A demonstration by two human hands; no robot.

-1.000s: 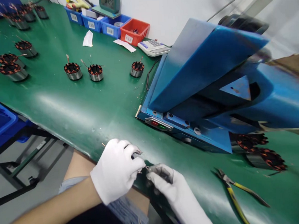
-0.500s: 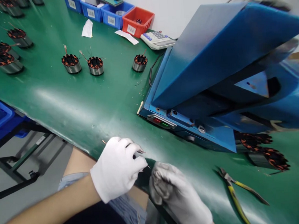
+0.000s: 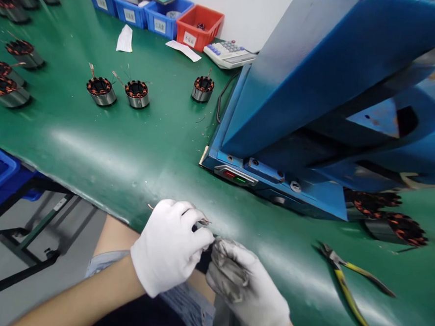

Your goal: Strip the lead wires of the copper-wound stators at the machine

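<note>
My left hand (image 3: 173, 244), in a white glove, is closed around what appears to be a wound motor stator. The glove hides nearly all of it; copper wire ends (image 3: 205, 221) stick out by the fingers, and another wire tip pokes out behind the knuckles. Against the left fingertips, my right hand (image 3: 243, 284) has its fingers pinched together in a glove stained grey. Whatever lies in that pinch is hidden. Both hands are over the near edge of the green table (image 3: 104, 175). To their right lie diagonal cutters (image 3: 336, 261) with yellow handles, jaws apart.
A blue machine (image 3: 273, 105) with red and green buttons fills the right side. Several stators (image 3: 136, 94) stand on the table, others beside the machine (image 3: 398, 228). Along the back are blue bins (image 3: 161, 26), a red bin (image 3: 191, 36), paper slips (image 3: 124, 39) and a calculator (image 3: 229, 54).
My right hand has moved left and slightly up, closing the gap to the left fingertips. The left hand has stayed almost still. The view has shifted slightly.
</note>
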